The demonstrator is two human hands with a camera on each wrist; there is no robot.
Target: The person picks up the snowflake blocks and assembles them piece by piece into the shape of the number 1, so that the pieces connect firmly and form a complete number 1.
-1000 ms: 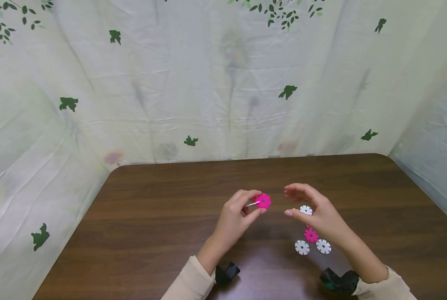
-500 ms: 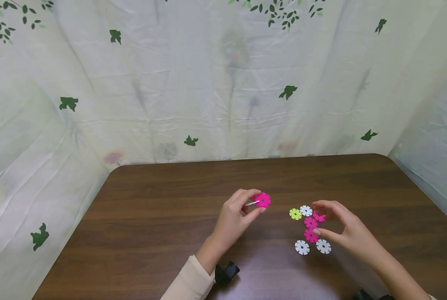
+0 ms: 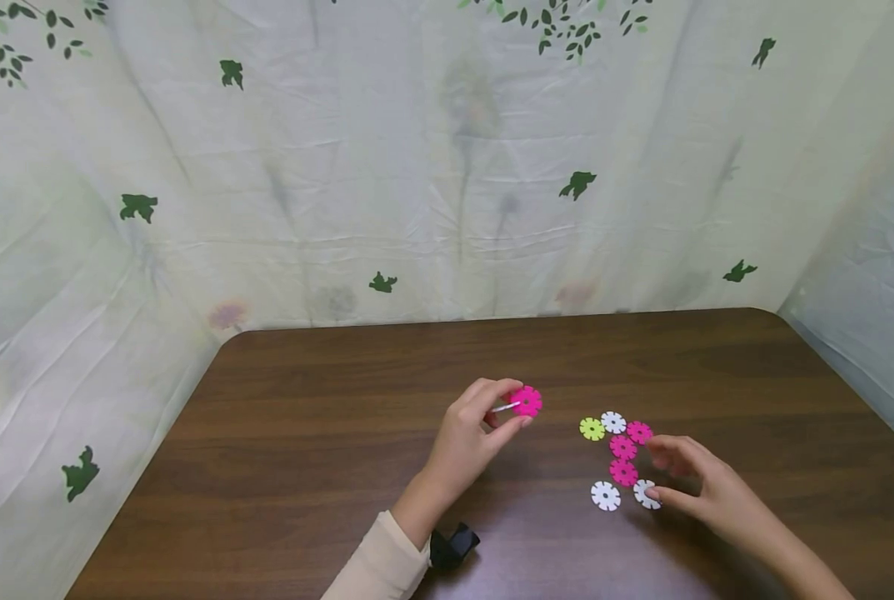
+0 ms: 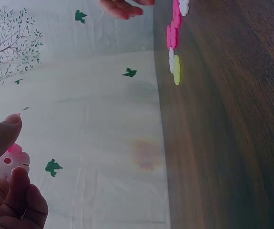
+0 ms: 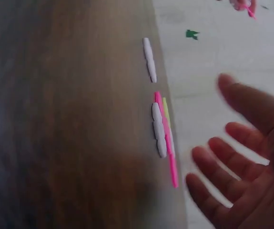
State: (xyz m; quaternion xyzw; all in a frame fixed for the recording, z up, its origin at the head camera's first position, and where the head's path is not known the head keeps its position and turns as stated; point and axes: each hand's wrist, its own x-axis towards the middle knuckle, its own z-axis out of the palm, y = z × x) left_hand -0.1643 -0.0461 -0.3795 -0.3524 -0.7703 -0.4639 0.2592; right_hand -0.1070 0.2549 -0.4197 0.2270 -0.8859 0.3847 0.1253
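Note:
My left hand (image 3: pixel 471 433) pinches a pink notched disc (image 3: pixel 526 401) above the table. A white disc (image 3: pixel 505 407), seen edge-on, joins it at the slot. In the left wrist view the thumb and fingers frame the held discs (image 4: pixel 14 161). My right hand (image 3: pixel 705 487) hovers with relaxed, parted fingers over the loose discs, holding nothing. Its thumb overlaps a white disc (image 3: pixel 645 494) in the head view. Another white disc (image 3: pixel 606 496) lies left of that one. Above them lie pink discs (image 3: pixel 624 472), a white disc (image 3: pixel 614 422) and a yellow-green disc (image 3: pixel 592 429).
The brown wooden table (image 3: pixel 327 467) carries the loose discs right of the middle. A pale cloth (image 3: pixel 417 208) with leaf and bird prints hangs behind it. A black wrist device (image 3: pixel 454 547) sits at the left sleeve.
My right hand has moved from beside the held discs, rightward and nearer, to the lower right of the loose discs, uncovering the yellow-green and pink ones. My left hand has stayed put.

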